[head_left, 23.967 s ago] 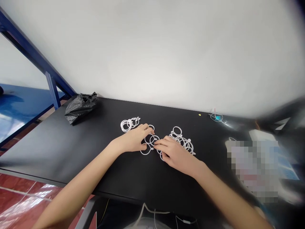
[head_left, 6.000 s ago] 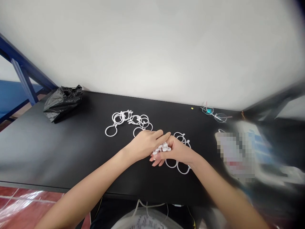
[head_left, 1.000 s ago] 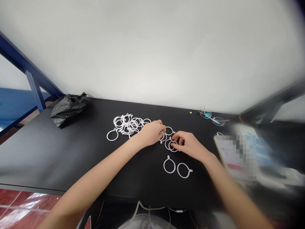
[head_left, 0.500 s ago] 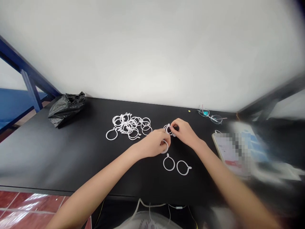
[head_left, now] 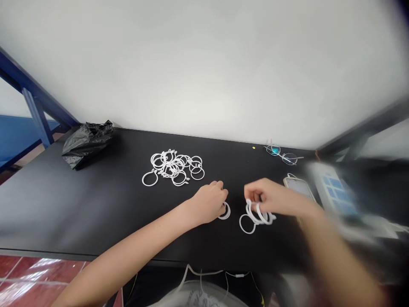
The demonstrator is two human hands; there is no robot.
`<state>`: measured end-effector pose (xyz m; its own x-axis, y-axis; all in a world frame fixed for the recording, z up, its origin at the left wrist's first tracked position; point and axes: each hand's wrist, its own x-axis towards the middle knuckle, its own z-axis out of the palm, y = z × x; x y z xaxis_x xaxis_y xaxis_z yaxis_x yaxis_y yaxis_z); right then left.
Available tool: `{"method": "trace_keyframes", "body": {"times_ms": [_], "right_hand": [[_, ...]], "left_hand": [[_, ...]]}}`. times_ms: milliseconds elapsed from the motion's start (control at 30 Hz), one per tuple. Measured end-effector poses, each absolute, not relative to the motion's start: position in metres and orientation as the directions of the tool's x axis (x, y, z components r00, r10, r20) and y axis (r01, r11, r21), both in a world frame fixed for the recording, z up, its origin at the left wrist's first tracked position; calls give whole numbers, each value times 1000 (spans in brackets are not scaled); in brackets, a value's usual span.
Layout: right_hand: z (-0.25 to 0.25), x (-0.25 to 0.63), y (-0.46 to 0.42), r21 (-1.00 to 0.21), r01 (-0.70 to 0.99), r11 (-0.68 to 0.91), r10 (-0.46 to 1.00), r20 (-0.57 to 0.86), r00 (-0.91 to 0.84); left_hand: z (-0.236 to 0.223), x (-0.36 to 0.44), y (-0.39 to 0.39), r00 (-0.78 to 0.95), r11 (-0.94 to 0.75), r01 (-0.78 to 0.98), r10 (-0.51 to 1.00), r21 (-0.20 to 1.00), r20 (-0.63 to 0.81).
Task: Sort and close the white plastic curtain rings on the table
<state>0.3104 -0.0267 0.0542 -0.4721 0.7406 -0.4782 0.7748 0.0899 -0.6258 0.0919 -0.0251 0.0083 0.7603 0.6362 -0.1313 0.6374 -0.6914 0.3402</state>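
Observation:
My left hand [head_left: 211, 202] is closed, its fingers curled over white plastic curtain rings [head_left: 228, 212] low over the black table; the fingers hide part of them, and I cannot tell how many there are. My right hand [head_left: 266, 196] pinches a loose bunch of white curtain rings [head_left: 262, 218] that hangs below its fingertips. Just left of that bunch, a curtain ring [head_left: 242, 229] with its far side overlapped lies on the table. Farther left, beyond my left hand, several more curtain rings [head_left: 172, 168] lie in a tangled heap, with one ring [head_left: 144, 183] at its near left edge.
A crumpled black plastic bag [head_left: 86, 143] sits at the table's far left. Eyeglasses [head_left: 289, 159] lie near the wall at the right, with a phone [head_left: 298, 186] nearer me. A blurred white and blue item [head_left: 337, 192] is beyond the phone. The black table [head_left: 111, 213] meets a pale wall.
My right hand has moved right and toward me, carrying the bunch of curtain rings. My left hand has shifted slightly nearer me, to where a separate ring lay.

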Motion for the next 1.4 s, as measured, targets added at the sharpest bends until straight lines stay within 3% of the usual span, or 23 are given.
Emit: {"method": "trace_keyframes", "body": {"times_ms": [67,233,367,500,600,733,833,1067,1200,1400], "right_hand": [[45,313,-47,-586,804,99,737,-500,-455],[19,304,-61,-417,880,226,843,-369,-391],[31,289,-44,-528,813,246,859,-270,-436],[52,277,-24,-691,674,261,881,-116,-459],[54,271,-14,-726,602,334,880,10,-476],[39,264,-10,-774,545,322,920,119,-374],[28,258,-13,-811,535,237,962,117,-248],[14,248,-20,-856,516,22,999,-7,-54],[12,244,-24,-905,426,13,995,-30,-94],[18,241,-31,-939,319,132,962,43,-271]], "left_hand": [[11,85,-19,752,-676,638,650,369,-111],[10,65,-5,751,-642,435,645,631,139],[6,56,-3,628,-561,327,730,761,269],[1,47,0,535,-661,331,719,673,443],[0,40,3,598,-721,254,641,645,481],[0,36,4,485,-718,192,663,670,571],[1,39,2,443,-751,227,647,620,621],[9,43,-7,546,-678,252,689,691,477],[6,47,-10,575,-644,255,700,721,422],[-5,48,-8,481,-676,331,721,658,498]]}}
